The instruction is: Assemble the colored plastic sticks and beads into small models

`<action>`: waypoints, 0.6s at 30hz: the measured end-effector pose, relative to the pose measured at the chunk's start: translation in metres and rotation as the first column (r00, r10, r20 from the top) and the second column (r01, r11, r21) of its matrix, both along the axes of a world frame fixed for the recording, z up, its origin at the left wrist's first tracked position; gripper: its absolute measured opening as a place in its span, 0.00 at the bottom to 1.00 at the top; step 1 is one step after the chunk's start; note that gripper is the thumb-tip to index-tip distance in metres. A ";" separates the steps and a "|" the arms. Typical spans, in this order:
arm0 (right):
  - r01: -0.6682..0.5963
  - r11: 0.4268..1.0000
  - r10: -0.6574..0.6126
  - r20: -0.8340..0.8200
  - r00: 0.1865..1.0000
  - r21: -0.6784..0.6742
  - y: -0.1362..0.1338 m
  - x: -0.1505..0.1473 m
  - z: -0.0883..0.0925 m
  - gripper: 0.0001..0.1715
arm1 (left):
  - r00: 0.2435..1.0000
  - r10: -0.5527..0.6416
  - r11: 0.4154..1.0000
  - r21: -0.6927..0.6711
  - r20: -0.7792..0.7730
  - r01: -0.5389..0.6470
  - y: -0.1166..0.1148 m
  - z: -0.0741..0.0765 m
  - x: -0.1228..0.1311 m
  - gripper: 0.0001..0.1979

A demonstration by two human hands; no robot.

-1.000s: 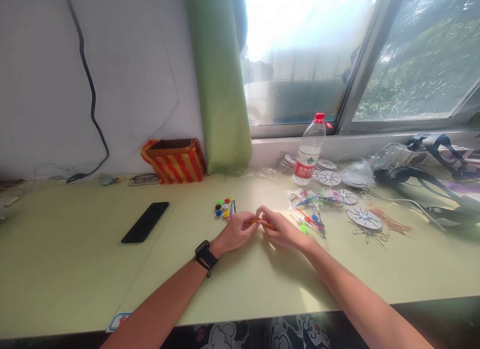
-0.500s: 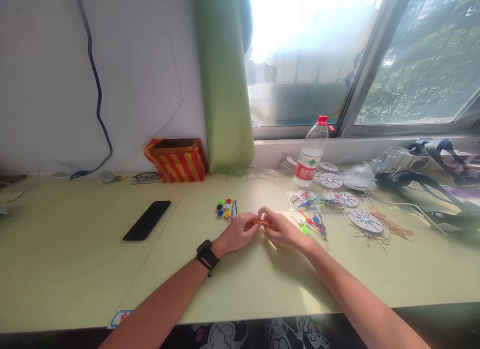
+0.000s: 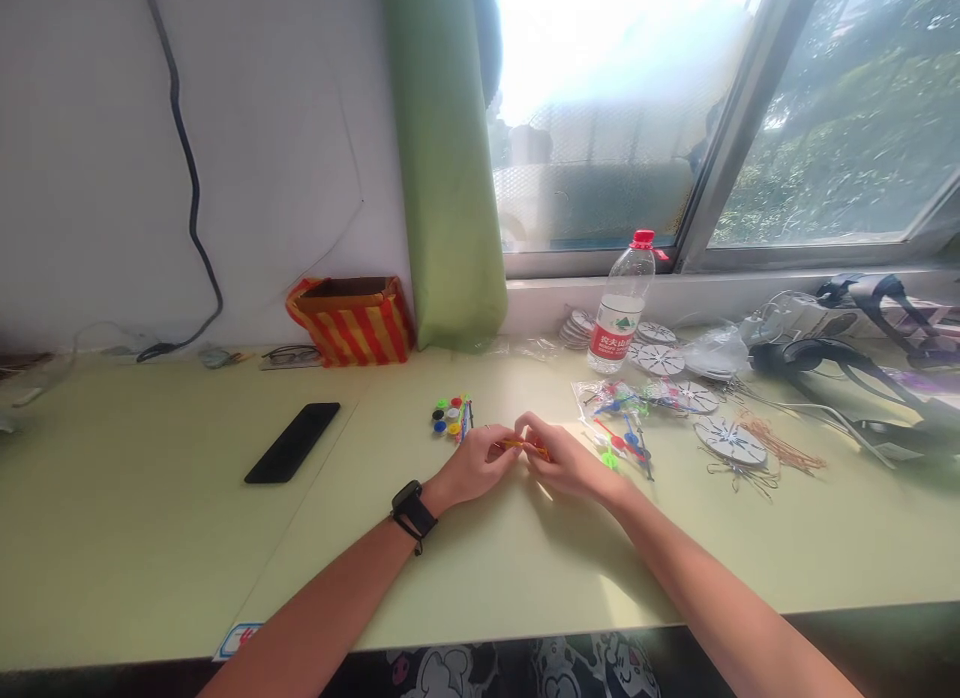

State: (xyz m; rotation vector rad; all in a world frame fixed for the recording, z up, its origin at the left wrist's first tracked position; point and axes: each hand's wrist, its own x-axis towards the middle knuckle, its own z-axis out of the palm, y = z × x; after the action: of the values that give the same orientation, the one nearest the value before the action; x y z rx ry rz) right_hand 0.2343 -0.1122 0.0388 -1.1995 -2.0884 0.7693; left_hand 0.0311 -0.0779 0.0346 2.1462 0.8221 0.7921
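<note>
My left hand and my right hand meet above the table, both with fingers closed. Between their fingertips is a thin orange-yellow plastic stick, pinched from both sides; its ends are partly covered by the fingers. Just beyond my left hand lie several small round coloured discs beside a row of thin coloured sticks. Close to my right hand, loose plastic pieces in red, blue and green are scattered by a clear plastic bag.
Slotted white discs lie at right with wire hooks and a bundle of brown strands. A water bottle stands by the window. A black phone, a striped box and black headgear straps are also on the table.
Both hands stay in the same place with the stick between them. The fingers of my right hand have shifted very slightly, and the camera view has moved a little.
</note>
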 end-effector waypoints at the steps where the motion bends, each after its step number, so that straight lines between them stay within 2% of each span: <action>1: 0.004 1.000 -0.004 0.002 1.000 0.001 0.000 0.000 0.000 0.11 | 1.000 0.004 1.000 0.001 -0.002 -0.004 0.000 0.000 0.000 0.13; 12: 0.022 0.999 -0.022 0.003 1.000 0.041 -0.001 -0.002 0.003 0.12 | 0.998 0.033 0.999 -0.019 0.057 -0.032 0.002 -0.002 -0.001 0.14; 18: 0.005 0.999 -0.003 -0.048 0.999 0.052 0.000 -0.002 0.001 0.13 | 0.986 0.068 0.988 -0.146 0.150 -0.046 0.004 -0.005 0.002 0.16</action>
State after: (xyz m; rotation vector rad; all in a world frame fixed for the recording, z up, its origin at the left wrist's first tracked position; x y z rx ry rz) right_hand 0.2318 -0.1124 0.0403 -1.1464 -2.0538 0.7306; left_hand 0.0327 -0.0736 0.0292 1.9173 0.8362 0.8898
